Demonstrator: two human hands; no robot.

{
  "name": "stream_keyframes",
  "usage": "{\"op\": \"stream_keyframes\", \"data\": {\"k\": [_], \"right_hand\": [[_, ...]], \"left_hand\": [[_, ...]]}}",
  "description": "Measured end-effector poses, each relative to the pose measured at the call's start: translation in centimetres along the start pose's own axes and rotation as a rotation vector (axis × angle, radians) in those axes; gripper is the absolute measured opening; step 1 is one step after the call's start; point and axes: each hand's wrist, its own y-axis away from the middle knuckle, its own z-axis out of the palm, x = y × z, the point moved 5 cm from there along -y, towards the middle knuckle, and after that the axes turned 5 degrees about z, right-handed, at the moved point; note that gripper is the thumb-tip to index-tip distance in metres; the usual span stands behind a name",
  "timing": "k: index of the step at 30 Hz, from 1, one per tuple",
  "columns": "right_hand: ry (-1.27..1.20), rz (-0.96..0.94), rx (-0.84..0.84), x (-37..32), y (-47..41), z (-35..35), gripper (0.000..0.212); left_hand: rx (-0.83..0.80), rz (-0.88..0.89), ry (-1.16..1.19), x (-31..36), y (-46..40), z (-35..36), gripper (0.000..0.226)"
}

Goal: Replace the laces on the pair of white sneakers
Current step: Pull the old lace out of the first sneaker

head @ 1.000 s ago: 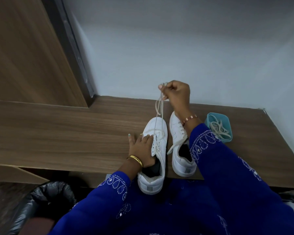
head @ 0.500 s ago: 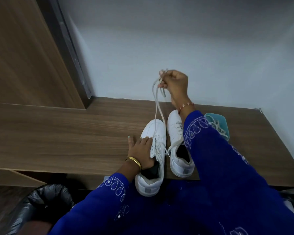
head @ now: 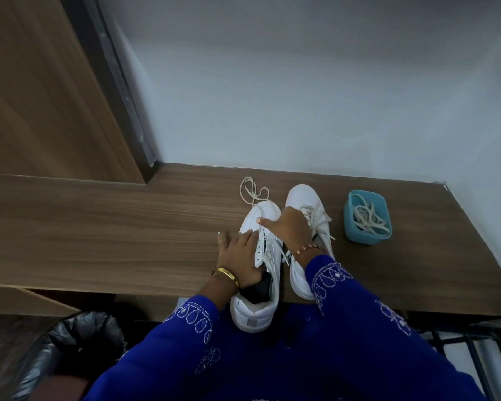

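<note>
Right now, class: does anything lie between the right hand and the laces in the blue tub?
Yes. The right sneaker stands between the right hand and the blue tub holding the laces. The hand would need to lift over it.

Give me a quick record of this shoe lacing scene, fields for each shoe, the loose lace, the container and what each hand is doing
left shoe: white sneaker on the wooden desk, heel hanging past the front edge, partly unlaced
right shoe: white sneaker beside it, still laced
loose lace: cream lace lying in loops on the desk past the left shoe's toe
container: blue tub right of the shoes, holding more laces
left hand: left hand resting on the left shoe's side
right hand: right hand reaching across onto the left shoe; grip hidden
</note>
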Motion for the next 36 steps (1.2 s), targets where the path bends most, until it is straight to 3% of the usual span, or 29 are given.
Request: {"op": "stream_keyframes", "data": {"k": [9, 12, 18, 22, 36], "right_hand": [[0.079, -0.206, 0.059, -2.1, 0.6, 1.2, 0.026], [-0.070, -0.211, 0.007, -2.2, 0.2, 2.0, 0.018], [-0.450, -0.077, 0.047, -1.0, -0.1, 1.7, 0.021], [-0.669, 0.020, 0.077, -0.7, -0.2, 1.0, 0.019], [-0.938, -0.331, 0.223, -9.4, -0.7, -10.8, 0.020]], "left_hand": [[0.022, -0.005, 0.014, -0.3, 0.0, 0.4, 0.095], [0.037, -0.012, 0.038, -0.5, 0.1, 0.6, 0.094], [0.072, -0.033, 0.074, -0.6, 0.2, 0.4, 0.101], [0.074, -0.029, 0.067, -0.6, 0.2, 0.3, 0.093], [0.001, -0.028, -0.024, -0.5, 0.1, 0.8, 0.090]]}}
